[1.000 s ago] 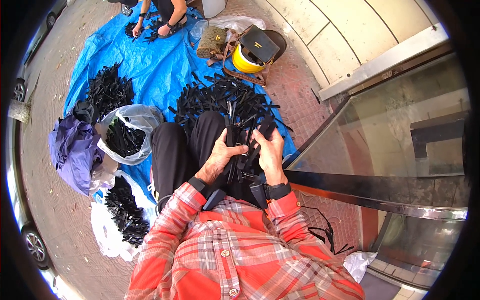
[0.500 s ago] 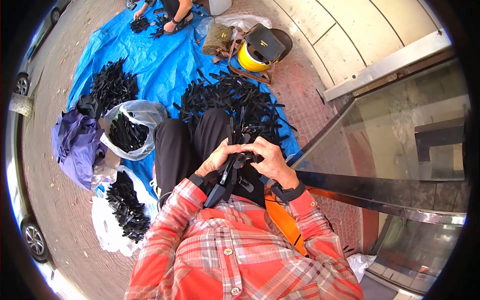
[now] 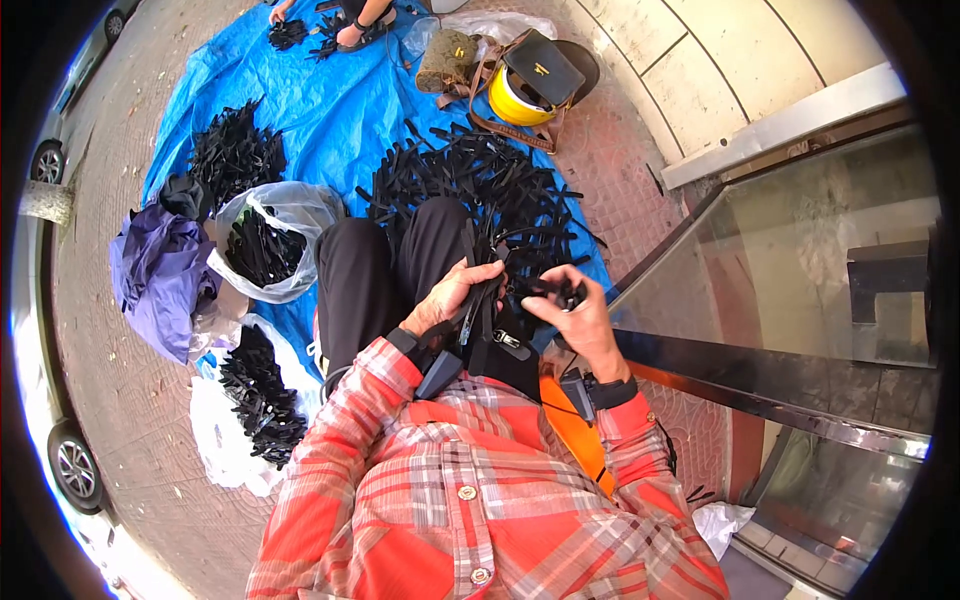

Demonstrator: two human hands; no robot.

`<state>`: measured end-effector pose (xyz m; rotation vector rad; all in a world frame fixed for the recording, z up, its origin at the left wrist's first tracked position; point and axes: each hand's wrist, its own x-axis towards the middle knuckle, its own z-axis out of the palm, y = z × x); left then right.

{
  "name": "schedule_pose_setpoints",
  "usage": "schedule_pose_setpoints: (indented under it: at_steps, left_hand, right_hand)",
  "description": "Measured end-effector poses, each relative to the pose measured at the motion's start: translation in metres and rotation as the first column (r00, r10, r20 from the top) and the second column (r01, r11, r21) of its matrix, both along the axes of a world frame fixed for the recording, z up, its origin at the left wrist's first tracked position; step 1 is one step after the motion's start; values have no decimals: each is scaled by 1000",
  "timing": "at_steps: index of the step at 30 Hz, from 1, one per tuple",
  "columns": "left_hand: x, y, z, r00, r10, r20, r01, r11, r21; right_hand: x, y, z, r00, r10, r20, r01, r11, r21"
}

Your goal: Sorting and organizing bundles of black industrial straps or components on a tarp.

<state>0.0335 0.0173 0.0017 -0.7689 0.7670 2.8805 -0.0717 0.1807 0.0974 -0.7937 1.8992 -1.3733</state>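
One bunch of black strips (image 3: 484,302) is pinched in the fingers of the left hand (image 3: 449,294); the right hand (image 3: 586,322) curls its fingers around a smaller, blurred clump (image 3: 570,295). Separating strips seems the step in hand; the next move likely calls for a firm left pinch. A strip heap (image 3: 470,178) lies at the right edge of the blue tarp (image 3: 335,120).

Strips (image 3: 571,295) in right hand (image 3: 590,322) blurry, co-worker (image 3: 372,14) mostly beyond top edge.

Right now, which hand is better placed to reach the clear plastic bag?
Probably the left hand: it's nearer the clear plastic bag, which sits toward that side. The right hand is farther across. Both seem to hold black strips.
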Motion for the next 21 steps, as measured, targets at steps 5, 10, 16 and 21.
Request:
schedule_pose_setpoints:
  at_steps: [5,10,16,21]
  left_hand:
    - [1,3,-2,999,4,-48,-2,999,52]
    - [6,-2,-6,981,-70,-184,62,997,-44]
    - [9,0,-4,966,-148,-213,103,973,-209]
    - [6,2,8,967,-114,-228,74,981,-177]
  right_hand:
    - [15,-15,-22,1000,18,-3,-18,998,-52]
    - [13,-29,-26,988,-151,36,152,988,-18]
    - [-8,-31,-65,730,-157,665,224,974,-16]
    - [-17,-32,-74,384,-71,920,450,885,-119]
